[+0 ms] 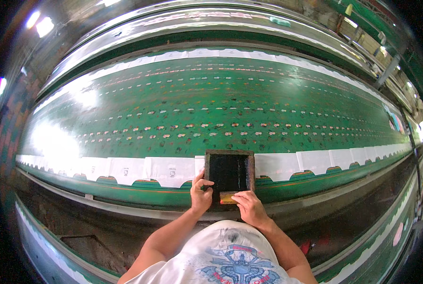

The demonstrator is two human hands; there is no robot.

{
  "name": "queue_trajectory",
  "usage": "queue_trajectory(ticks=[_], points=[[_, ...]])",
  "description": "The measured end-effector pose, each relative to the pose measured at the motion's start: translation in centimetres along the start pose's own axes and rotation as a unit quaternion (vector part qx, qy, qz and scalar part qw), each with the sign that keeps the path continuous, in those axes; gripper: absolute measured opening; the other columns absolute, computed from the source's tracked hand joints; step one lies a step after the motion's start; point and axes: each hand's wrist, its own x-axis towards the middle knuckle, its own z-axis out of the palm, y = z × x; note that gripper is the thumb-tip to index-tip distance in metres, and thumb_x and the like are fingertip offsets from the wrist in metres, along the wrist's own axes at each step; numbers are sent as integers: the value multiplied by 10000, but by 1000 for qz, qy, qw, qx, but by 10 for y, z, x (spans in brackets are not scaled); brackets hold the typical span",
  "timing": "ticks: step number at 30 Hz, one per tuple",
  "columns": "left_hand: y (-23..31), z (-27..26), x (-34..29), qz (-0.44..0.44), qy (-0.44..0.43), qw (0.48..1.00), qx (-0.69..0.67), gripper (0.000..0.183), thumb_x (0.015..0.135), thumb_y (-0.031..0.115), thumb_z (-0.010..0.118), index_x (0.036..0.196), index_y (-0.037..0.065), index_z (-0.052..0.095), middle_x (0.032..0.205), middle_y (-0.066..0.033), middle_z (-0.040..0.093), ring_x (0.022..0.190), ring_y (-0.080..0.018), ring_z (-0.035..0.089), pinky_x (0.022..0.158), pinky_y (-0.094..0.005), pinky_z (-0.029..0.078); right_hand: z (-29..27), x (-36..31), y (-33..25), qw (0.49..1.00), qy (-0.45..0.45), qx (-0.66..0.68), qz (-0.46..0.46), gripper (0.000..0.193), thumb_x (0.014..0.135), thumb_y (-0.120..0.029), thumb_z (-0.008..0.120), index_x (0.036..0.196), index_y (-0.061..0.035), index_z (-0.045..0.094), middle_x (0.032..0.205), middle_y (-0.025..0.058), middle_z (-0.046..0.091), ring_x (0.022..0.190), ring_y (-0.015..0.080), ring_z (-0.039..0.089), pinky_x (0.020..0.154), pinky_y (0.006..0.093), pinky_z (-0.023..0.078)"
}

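A screen-printing frame [254, 173] with wooden sides and a dark, ink-covered mesh lies over the near edge of the long green table, on the row of white fabric pieces [173, 170]. My left hand [202, 194] grips the frame's left side near its front corner, fingers bent around it. Held in my right hand [251, 207] is a squeegee [227, 198] with a yellowish-brown wooden handle, at the near end of the mesh. The handle lies crosswise, and its blade is hard to see. Pieces left of the frame carry small dark prints; those just right of it look plain.
The green table [187, 102] stretches far to both sides, spotted with rows of small marks and ink stains. Another white row [221, 53] lines its far edge. Beyond stands a second long table [173, 29] bearing a teal object [280, 21]. A grey pole [388, 71] rises at far right.
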Motion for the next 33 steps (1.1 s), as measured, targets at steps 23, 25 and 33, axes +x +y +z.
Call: queue_trajectory(ticks=[23, 25, 33], points=[[-12, 8, -4, -61, -3, 997, -44, 220, 760, -132, 740, 808, 83, 731, 1656, -257, 625, 1558, -399, 575, 1273, -449, 453, -11, 55, 5, 981, -171, -79, -45, 344, 959, -19, 625, 1254, -34, 800, 1148, 157, 764, 1117, 372, 716, 1019, 478, 595], [-13, 9, -4, -56, 6, 997, -51, 222, 758, -134, 737, 803, 83, 730, 1658, -256, 623, 1563, -404, 567, 1279, -454, 449, -15, 78, 15, 974, -216, -60, -27, 365, 955, 4, 596, 1239, -78, 809, 1126, 176, 778, 1112, 400, 727, 1032, 496, 590], [-17, 7, 1, -34, -22, 999, -34, 200, 772, -124, 712, 818, 68, 741, 1704, -253, 560, 1615, -424, 486, 1319, -488, 390, 6, 151, 52, 993, -76, -88, -9, 399, 951, 31, 574, 1226, -115, 823, 1181, 166, 778, 1195, 398, 707, 1101, 506, 565]])
